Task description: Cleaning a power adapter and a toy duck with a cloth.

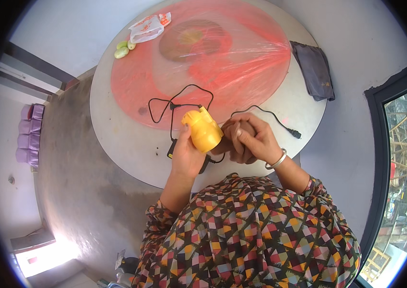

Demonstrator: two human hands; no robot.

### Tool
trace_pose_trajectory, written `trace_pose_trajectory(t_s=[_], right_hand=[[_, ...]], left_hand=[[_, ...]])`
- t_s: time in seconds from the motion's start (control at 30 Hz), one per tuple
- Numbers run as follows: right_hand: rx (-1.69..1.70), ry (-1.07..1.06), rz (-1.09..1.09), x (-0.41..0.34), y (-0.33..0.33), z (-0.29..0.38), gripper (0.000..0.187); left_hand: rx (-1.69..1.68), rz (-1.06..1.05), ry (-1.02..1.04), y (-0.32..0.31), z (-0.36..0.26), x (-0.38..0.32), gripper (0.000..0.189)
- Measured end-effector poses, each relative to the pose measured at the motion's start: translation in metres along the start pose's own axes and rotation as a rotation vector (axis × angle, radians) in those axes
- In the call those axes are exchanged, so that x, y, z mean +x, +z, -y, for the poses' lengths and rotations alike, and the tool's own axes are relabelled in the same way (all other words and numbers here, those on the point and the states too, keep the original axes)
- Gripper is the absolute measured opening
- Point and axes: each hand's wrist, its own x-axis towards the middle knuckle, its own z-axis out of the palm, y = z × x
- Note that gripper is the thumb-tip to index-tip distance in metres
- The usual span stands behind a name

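Observation:
My left hand (185,154) holds a yellow plastic device (203,131) by its left side, with a black cord running to its top. To the right of it, my right hand (255,138) grips a bunched brown cloth (241,144) whose left part lies close to the device's lower edge; whether they touch is hard to tell. Partly behind my left hand is a black power adapter (171,148) on the table. A looped black cable (192,86) lies above the device, and a black plug (294,133) ends another stretch of cord on the right.
The round table (135,154) carries a red translucent plastic sheet (174,75) over a dish-like shape. Several pale green fruits or vegetables (121,53) and a white plastic bag (147,28) sit at the upper left. Dark folded cloth (313,70) hangs over the right edge.

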Motion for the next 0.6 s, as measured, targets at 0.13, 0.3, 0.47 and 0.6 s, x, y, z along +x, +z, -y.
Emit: trace_pose_trajectory(t_s=[0.13, 0.3, 0.47, 0.6], right_hand=[[0.117, 0.198, 0.002, 0.013, 0.006, 0.013, 0.030], [-0.262, 0.057, 0.040, 0.011, 0.016, -0.012, 0.038], [0.420, 0.191, 0.007, 0.011, 0.008, -0.029, 0.031], [0.562, 0.263, -0.057, 0.015, 0.006, -0.029, 0.024]], left_hand=[[0.398, -0.094, 0.052, 0.006, 0.011, 0.006, 0.040], [0.421, 0.003, 0.002, 0.013, 0.012, 0.007, 0.041], [0.597, -0.021, 0.016, 0.017, 0.010, 0.002, 0.043], [0.539, -0.003, 0.013, 0.017, 0.009, 0.003, 0.050]])
